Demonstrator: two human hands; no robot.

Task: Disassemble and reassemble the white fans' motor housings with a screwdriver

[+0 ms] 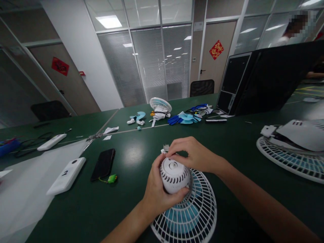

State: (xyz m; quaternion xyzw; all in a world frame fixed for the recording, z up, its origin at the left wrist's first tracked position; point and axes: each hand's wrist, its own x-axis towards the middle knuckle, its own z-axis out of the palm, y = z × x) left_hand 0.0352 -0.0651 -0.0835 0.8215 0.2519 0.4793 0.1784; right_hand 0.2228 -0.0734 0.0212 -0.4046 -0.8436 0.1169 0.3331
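"Left hand (160, 194)?"
"Its fingers curled round the motor (174, 177) — cage (192, 216) right below them!"
"And the right hand (193, 153)?"
"Fingertips bunched at the motor's far edge — any pinch, I couldn't tell."

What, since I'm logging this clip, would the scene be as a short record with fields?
Left hand: wrapped around white motor housing
Right hand: fingertips at housing's far edge
Below housing: white grille, blue blades behind
Left side: black phone, green charm, white device marked 2
Far side: white fan
Right side: another fan, grille down
Surface: green table
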